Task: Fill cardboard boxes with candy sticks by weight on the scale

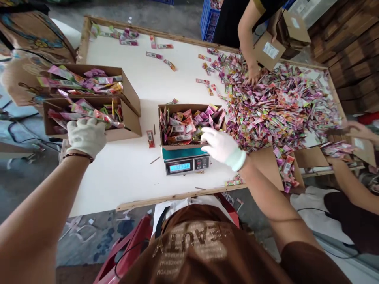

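Observation:
My left hand (85,135), in a white glove, rests closed on the sachets in the nearer cardboard box (130,122) at the left. My right hand (222,148), also gloved, reaches with spread fingers to the right front corner of a box of colourful sachets (189,127) standing on a digital scale (186,163). Its fingertips touch the box rim and the sachets there.
A second sachet-filled box (130,88) sits behind the left one. A big heap of loose sachets (278,102) covers the table's right side. Another person's hand (253,73) digs in it at the far side; a third person's arm (352,185) is at the right. Blue crate (209,19) beyond.

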{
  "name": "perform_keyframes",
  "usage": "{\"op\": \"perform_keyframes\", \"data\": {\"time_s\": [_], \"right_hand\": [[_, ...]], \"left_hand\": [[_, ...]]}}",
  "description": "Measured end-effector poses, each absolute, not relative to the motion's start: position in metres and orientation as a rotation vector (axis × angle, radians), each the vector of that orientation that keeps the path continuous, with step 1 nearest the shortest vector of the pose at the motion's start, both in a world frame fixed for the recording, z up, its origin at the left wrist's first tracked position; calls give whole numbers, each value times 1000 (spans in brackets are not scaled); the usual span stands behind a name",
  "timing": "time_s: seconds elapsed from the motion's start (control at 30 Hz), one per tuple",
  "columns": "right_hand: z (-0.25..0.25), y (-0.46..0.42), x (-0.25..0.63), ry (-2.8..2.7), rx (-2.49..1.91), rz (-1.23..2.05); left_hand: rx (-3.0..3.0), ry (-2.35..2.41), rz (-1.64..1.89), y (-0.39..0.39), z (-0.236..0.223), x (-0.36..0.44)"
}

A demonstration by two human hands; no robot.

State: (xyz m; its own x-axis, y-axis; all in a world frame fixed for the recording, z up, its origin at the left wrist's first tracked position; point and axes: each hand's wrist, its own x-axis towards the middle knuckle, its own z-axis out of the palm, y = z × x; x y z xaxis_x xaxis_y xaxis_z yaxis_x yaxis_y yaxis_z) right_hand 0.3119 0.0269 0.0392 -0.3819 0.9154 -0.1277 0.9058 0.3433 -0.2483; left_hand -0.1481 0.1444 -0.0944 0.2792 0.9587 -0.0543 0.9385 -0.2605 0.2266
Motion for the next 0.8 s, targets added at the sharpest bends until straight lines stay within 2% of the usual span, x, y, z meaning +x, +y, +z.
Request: {"op": "perform_keyframes", "data": {"time_s": [0.17,0.3,0.5,0.63,0.8], "right_hand": [[68,15,340,-1999,-1658,551],[71,23,342,-1855,-1634,615],[63,50,325,-1930,-1641,594],[57,63,308,-2037,-1655,548],[52,77,311,-2107,-1615,466]], "left_hand": [[2263,2042,95,48,-93,-116],[1866,1979,-167,-42,-140,-96],[1577,1882,-493,-158,-220,-46],[1420,1922,-609,-192,-255,-21],[1361,1925,-639,-195,-274,-20]]}}
